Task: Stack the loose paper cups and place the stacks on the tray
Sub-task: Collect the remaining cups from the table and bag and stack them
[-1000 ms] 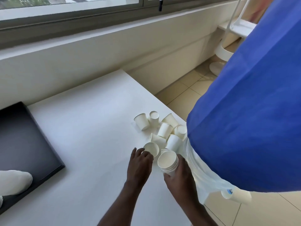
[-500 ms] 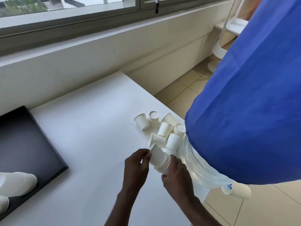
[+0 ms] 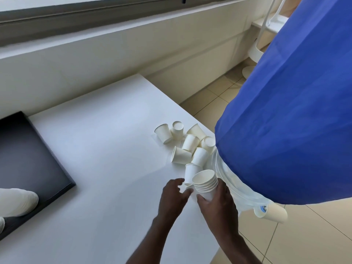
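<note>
My right hand [image 3: 219, 204] grips a stack of white paper cups [image 3: 206, 182], mouth up, near the table's right edge. My left hand [image 3: 172, 197] hovers just left of the stack, fingers apart and empty, close to an upside-down cup [image 3: 190, 171]. Several loose cups [image 3: 187, 142] lie tipped or inverted in a pile beyond the hands. The black tray [image 3: 28, 159] sits at the far left, with a lying stack of white cups [image 3: 16, 201] at its near end.
A white table [image 3: 104, 149] stands against a low wall under a window. A clear plastic bag [image 3: 234, 187] hangs off the table's right edge, with a cup stack [image 3: 270, 213] below it. Blue fabric [image 3: 285, 111] fills the right side. A white stool [image 3: 261, 48] stands beyond.
My left hand pushed a loose cup onto the stack and has let go. The stack has turned from tilted to mouth up in my right hand.
</note>
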A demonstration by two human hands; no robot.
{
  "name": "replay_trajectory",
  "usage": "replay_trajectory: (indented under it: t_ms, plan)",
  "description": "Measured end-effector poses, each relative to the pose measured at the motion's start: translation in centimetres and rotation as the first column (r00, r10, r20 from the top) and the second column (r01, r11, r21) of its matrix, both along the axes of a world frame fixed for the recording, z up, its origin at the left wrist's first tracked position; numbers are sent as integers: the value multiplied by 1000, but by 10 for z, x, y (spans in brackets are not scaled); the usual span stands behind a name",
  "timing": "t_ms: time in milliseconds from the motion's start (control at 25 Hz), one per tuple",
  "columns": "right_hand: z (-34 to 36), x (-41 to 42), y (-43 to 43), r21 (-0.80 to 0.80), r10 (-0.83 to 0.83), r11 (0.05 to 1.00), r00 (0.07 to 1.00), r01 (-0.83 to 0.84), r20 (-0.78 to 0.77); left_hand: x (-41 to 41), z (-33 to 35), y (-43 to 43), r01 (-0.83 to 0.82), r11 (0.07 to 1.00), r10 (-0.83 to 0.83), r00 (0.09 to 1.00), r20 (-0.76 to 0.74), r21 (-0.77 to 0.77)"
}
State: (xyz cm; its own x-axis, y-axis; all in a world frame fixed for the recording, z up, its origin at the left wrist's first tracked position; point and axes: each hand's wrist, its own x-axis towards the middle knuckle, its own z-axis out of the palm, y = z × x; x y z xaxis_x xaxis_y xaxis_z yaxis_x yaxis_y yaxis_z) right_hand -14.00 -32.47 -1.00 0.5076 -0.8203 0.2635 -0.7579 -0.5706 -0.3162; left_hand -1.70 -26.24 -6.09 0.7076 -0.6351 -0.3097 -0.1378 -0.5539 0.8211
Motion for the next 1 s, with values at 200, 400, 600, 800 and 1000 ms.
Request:
replay_trajectory:
  t_ms: [200,400,600,800,1000]
  plan:
    - [1,-1,-1,-35,10,999,1000,-10,1,-14,-25,-6,71,992,-79,994,80,102]
    - [-1,-4,-4,17,33,999,998,-32,-59,-13,-30,5,90,996,-90,996,29,-17]
    - [8,-4,-2,64,21,998,980,-9,-196,2,-19,36,117,978,-129,990,-62,-175]
    - [13,-6,0,83,15,996,912,21,-410,35,5,52,-189,946,163,980,-117,-263]
    - [7,6,7,189,135,981,873,-50,-469,40,29,47,-161,934,136,986,-99,-320]
